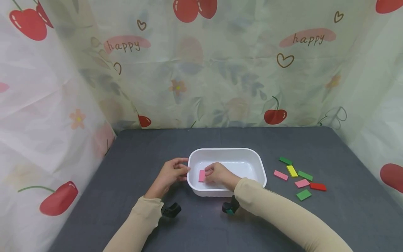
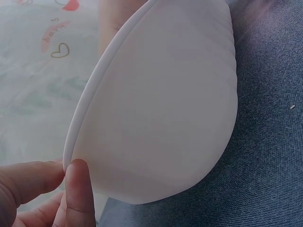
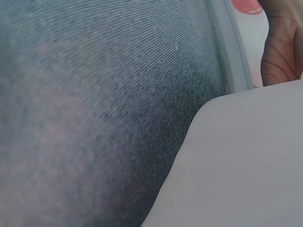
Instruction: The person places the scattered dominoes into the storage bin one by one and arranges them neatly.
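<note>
A white plastic tub (image 1: 213,193) stands on the dark table. At its left end my left hand (image 1: 170,175) pinches the rim between thumb and finger, which the left wrist view shows close up on the tub wall (image 2: 156,104). My right hand (image 1: 218,174) reaches down inside the tub, fingers bent, with the fingertips at the right end of a pink tile (image 1: 202,176) that they seem to pinch. In the right wrist view the tub's side (image 3: 246,161) hides the right fingers and the tile.
Right of the tub lie several loose tiles, among them a yellow tile (image 1: 292,171), a red tile (image 1: 318,186), a green tile (image 1: 303,195) and a pink tile (image 1: 281,175). A patterned curtain (image 1: 220,87) hangs behind the table (image 1: 151,147) and along both sides.
</note>
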`<state>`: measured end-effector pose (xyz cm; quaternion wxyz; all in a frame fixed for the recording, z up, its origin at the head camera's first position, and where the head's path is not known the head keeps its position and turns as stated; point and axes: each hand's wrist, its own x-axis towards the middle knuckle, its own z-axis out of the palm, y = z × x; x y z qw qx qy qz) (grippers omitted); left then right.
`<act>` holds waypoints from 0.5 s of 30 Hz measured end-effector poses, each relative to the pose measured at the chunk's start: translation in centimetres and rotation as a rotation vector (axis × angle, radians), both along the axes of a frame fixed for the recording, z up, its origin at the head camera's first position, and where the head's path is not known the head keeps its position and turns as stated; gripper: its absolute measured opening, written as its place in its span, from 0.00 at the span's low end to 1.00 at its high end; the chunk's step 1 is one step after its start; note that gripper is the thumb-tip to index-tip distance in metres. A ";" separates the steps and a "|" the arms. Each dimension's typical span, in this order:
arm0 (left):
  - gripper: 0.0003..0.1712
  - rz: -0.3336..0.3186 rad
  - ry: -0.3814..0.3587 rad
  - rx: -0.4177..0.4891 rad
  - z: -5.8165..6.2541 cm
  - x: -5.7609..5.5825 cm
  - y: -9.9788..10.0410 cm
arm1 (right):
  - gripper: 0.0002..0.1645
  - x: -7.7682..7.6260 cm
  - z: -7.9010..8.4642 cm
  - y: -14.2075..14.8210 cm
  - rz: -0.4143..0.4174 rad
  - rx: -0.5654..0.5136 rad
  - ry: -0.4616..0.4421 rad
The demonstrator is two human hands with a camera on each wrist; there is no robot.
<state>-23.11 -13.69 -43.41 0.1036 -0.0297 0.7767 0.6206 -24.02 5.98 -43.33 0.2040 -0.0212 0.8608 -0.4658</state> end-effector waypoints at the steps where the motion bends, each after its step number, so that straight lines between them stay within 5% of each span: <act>1: 0.24 0.000 -0.001 0.000 0.0 0.0 0.0 | 0.26 0.0 0.0 -0.1 -0.002 -0.007 -0.003; 15: 0.24 -0.012 0.004 0.034 0.1 0.0 -0.1 | 0.26 -0.2 -0.1 -0.9 -0.003 -0.037 -0.031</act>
